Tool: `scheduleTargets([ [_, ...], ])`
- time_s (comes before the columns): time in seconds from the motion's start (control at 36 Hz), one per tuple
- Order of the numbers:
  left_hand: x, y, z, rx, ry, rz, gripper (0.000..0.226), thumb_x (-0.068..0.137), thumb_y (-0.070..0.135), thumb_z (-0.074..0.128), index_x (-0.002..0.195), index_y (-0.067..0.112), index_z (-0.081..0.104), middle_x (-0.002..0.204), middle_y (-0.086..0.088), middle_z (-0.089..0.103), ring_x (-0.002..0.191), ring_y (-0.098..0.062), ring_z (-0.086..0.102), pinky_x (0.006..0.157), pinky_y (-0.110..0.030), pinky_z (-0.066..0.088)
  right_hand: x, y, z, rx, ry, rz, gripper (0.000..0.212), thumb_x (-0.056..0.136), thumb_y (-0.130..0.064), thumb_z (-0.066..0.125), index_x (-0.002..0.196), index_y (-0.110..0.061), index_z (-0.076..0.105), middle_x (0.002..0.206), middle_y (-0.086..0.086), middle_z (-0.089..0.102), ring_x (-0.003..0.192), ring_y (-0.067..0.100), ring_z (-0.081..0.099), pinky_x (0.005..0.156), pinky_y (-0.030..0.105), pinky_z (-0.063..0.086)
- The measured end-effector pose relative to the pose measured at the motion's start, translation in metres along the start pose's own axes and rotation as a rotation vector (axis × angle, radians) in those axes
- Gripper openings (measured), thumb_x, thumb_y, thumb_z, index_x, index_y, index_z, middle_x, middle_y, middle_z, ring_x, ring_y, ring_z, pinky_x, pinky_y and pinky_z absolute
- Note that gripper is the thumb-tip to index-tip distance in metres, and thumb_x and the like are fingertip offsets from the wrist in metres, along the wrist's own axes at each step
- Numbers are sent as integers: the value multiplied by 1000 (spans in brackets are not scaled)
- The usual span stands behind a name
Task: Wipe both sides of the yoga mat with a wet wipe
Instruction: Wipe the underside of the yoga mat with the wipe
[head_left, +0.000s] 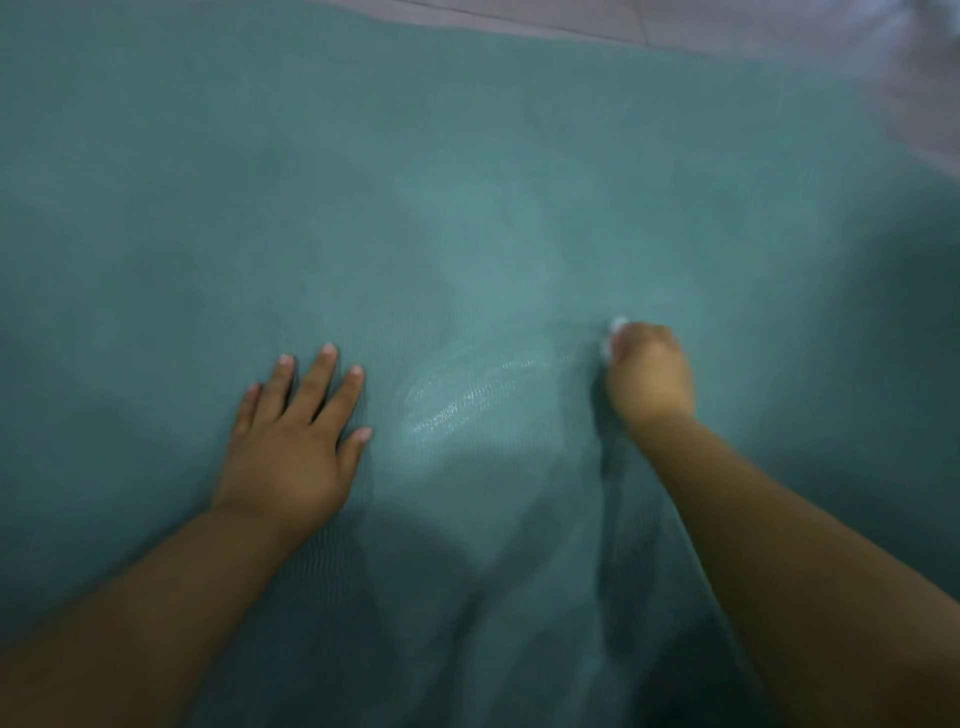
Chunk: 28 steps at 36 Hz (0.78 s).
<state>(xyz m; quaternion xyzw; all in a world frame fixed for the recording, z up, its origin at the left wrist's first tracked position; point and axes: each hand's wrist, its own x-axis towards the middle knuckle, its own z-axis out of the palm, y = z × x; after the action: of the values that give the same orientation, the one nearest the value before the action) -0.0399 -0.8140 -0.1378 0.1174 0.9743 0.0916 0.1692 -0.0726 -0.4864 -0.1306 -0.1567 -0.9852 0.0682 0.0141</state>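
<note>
Under the curled right hand (649, 371), wet wipe (613, 338) meets mat (467, 208).

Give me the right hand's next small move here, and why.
Probably sweep the wet wipe gripped by the right hand further right: the wet sheen sits left of it, while the yoga mat beyond looks dry. The left hand presses flat, steadying.

The yoga mat (467, 208) is teal with a fine ribbed weave and a shiny wet streak, the wipe (613, 338) white, the floor (779, 26) pale pinkish-grey
</note>
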Motion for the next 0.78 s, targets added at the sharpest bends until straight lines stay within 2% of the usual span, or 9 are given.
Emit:
scheduleTargets([
  [0.06, 0, 4, 0, -3, -13, -20, 67, 87, 51, 18, 143, 20, 40, 153, -5, 30, 138, -40, 28, 110, -55, 21, 1, 9, -6, -29, -35, 228, 25, 96, -13, 37, 104, -2, 58, 112, 21, 57, 103, 35, 52, 84, 33, 40],
  [0.17, -2, 9, 2, 1, -15, -47, 63, 92, 48, 15, 150, 24, 22, 159, 0, 10, 145, -35, 9, 115, -49, 8, -45, -58, 17, 25, 41, 124, 27, 96, -16, 36, 107, -8, 58, 105, 16, 57, 95, 33, 56, 79, 33, 44],
  [0.28, -1, 6, -1, 63, -67, -34, 57, 100, 43, 21, 151, 30, 0, 158, 5, -13, 146, -28, -7, 117, -41, 0, -114, -124, 31, 237, 40, -481, 24, 85, -18, 52, 97, -7, 70, 79, 10, 62, 59, 28, 59, 49, 29, 49],
  [0.36, -10, -2, -2, 56, -93, -1, 57, 98, 46, 20, 151, 27, 13, 159, 3, -2, 146, -29, 3, 116, -42, 8, -128, -99, 25, 168, -55, -861, 24, 78, -21, 69, 100, -12, 71, 81, 6, 63, 59, 25, 59, 48, 30, 46],
  [0.42, -21, -4, -5, 19, -104, 6, 69, 88, 52, 15, 148, 20, 30, 157, -3, 18, 143, -36, 19, 113, -48, 19, -109, -59, 17, 76, -40, -776, 28, 77, -19, 66, 104, -14, 70, 87, 6, 66, 63, 27, 62, 50, 30, 48],
  [0.5, -34, 2, -2, 4, -105, 23, 71, 82, 51, 27, 133, 9, 54, 143, -16, 44, 126, -48, 43, 99, -60, 36, -68, 2, -3, -21, -40, -130, 24, 93, -17, 46, 110, -10, 62, 103, 18, 60, 86, 37, 63, 71, 40, 51],
  [0.61, -44, 17, 4, -6, -112, -54, 78, 82, 63, 21, 148, 22, 28, 158, -6, 15, 143, -40, 14, 114, -51, 11, -63, 34, -11, -13, -88, 484, 29, 96, -18, 34, 113, -5, 54, 117, 20, 53, 104, 37, 53, 84, 37, 43],
  [0.69, -42, 19, 8, 32, -90, -80, 71, 93, 60, 29, 152, 29, 4, 159, 2, -11, 145, -32, -8, 116, -44, -3, -99, -18, 8, 37, -71, 365, 33, 97, -17, 31, 119, -4, 51, 116, 16, 53, 102, 33, 54, 83, 35, 42],
  [0.78, -43, 19, 7, 45, -97, -86, 72, 92, 59, 30, 151, 30, 1, 158, 2, -14, 145, -31, -10, 116, -43, -4, -153, -88, 15, 182, -87, -116, 34, 91, -21, 36, 109, -8, 62, 97, 11, 62, 75, 28, 64, 58, 27, 50],
])
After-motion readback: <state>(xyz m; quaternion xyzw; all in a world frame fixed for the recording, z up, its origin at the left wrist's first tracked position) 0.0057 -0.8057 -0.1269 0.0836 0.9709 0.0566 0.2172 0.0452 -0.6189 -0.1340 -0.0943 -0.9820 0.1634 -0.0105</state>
